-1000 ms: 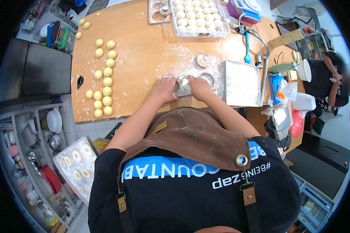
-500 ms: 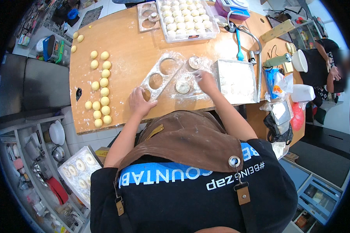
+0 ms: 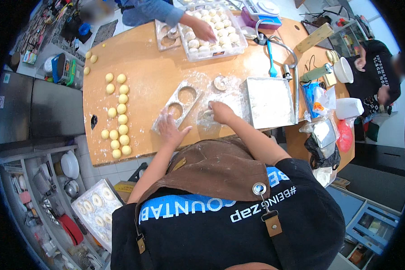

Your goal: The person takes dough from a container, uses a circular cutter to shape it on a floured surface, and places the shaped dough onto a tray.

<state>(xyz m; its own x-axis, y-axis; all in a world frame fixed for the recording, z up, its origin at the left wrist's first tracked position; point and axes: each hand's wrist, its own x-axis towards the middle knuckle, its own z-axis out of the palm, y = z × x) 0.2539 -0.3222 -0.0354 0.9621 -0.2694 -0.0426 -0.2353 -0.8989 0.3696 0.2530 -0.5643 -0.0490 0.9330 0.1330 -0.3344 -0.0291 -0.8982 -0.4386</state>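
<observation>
My left hand (image 3: pixel 173 130) rests with fingers spread on the lower end of a floury plate (image 3: pixel 190 87) with round cut-outs, lying angled on the table. My right hand (image 3: pixel 220 112) has its fingers curled onto a flattened dough round (image 3: pixel 206 115) on a floured patch of the wooden table. A small metal ring cutter (image 3: pixel 220 83) lies beyond it. A shallow square floured tray (image 3: pixel 271 102) is just to the right. Several rows of yellow dough balls (image 3: pixel 122 108) lie at the left.
A co-worker's hand (image 3: pixel 202 29) reaches over a plastic box (image 3: pixel 212 47) of dough balls at the back. Another person (image 3: pixel 378 74) is at the right. Hoses, a scale (image 3: pixel 261 9), bottles and bags crowd the table's right side. A tray of rings (image 3: pixel 96 207) sits below left.
The cut-out plate has been lifted off the dough and now lies further left. My right hand has returned down to the dough round. A co-worker's blue-sleeved arm has appeared over the box.
</observation>
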